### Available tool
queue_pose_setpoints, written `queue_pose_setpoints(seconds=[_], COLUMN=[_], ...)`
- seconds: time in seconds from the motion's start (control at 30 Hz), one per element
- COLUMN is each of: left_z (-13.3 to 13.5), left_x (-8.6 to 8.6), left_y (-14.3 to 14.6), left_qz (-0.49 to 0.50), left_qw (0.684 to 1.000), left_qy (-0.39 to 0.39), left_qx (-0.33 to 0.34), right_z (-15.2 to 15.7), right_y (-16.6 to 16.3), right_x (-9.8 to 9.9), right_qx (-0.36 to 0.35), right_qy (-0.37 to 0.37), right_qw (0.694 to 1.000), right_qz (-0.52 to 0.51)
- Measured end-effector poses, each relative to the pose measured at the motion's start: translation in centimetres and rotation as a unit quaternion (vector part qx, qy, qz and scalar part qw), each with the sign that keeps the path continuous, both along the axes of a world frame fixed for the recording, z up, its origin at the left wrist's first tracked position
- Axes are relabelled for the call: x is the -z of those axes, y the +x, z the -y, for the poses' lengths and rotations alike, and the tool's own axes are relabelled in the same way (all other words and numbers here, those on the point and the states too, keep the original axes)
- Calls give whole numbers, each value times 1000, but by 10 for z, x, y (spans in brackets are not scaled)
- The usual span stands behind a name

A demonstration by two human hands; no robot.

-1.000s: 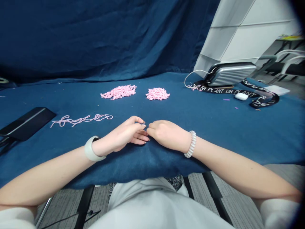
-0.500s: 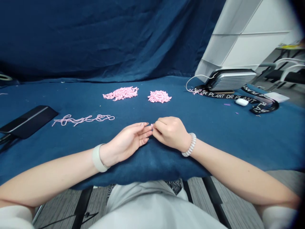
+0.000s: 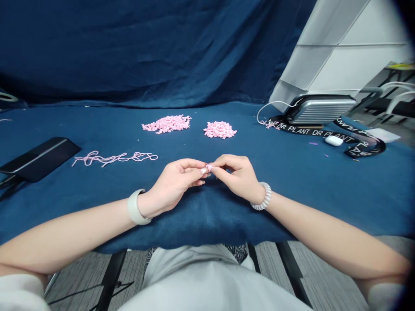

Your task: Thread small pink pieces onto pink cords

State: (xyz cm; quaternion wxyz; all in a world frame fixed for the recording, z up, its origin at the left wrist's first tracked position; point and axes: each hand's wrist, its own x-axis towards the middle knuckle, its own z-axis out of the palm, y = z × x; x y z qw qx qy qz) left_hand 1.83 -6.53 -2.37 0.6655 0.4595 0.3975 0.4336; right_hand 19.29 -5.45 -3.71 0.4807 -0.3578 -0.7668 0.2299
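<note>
My left hand (image 3: pixel 177 183) and my right hand (image 3: pixel 236 176) meet fingertip to fingertip just above the blue cloth (image 3: pixel 292 181) near the table's front edge. Both pinch one tiny pink piece (image 3: pixel 209 167) between thumbs and forefingers. A pale band sits on my left wrist, a beaded bracelet on my right. Beyond the hands lie two heaps of small pink pieces, the left heap (image 3: pixel 167 123) and the right heap (image 3: pixel 220 129). A line of pink strands (image 3: pixel 114 157) stretches out to the left.
A flat black case (image 3: pixel 37 158) lies at the left edge. At the back right stand a silver ribbed case (image 3: pixel 320 109), a black printed lanyard (image 3: pixel 324 131), a white cable and a small white earbud case (image 3: pixel 333 140). Blue fabric hangs behind.
Both hands have lifted off the cloth and turned fingertips together. A small pink piece now shows pinched between them; a second ago the hands rested flat and curled on the cloth.
</note>
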Motion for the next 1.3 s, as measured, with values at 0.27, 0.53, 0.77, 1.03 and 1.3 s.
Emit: queue_pose_setpoints(seconds=[0.27, 0.53, 0.77, 1.03, 1.3], left_z=[-1, -3, -3, -4, -8], left_x=[-3, 2, 1, 4, 11], left_y=[-3, -6, -6, -7, -7], left_qz=[-75, -94, -109, -112, -87], left_qw=[993, 986, 982, 982, 985], left_qy=[87, 136, 153, 151, 148], left_qx=[-12, -13, -15, -29, -36], right_z=[-1, -3, -4, -4, -5], right_y=[-1, -2, -2, -2, 0], right_x=[3, 2, 2, 3, 4], right_qx=[-41, -79, -101, -78, -51], right_qy=[-59, -124, -154, -149, -167], right_qw=[995, 981, 971, 973, 968], right_qz=[-66, -129, -154, -161, -180])
